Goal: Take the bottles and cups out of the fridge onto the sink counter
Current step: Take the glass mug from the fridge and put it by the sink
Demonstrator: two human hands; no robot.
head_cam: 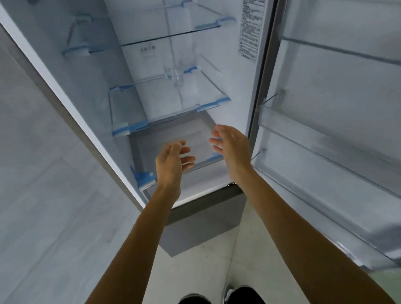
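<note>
Both hands are empty: your left hand [172, 161] and right hand [233, 145] are open and relaxed, palms facing each other, near the front of the fridge [132, 90] at its lowest shelf, touching nothing. Only task item visible is one clear glass cup [174, 76], upright, far back on the middle shelf [160, 105], well beyond both hands. No bottles in sight; sink counter out of view. Risks: cup is transparent against the white wall, so depth is easy to misjudge and you could tip it reaching in. Lift it clear of the shelf's front lip. Open door [342, 104] on the right crowds that arm.
</note>
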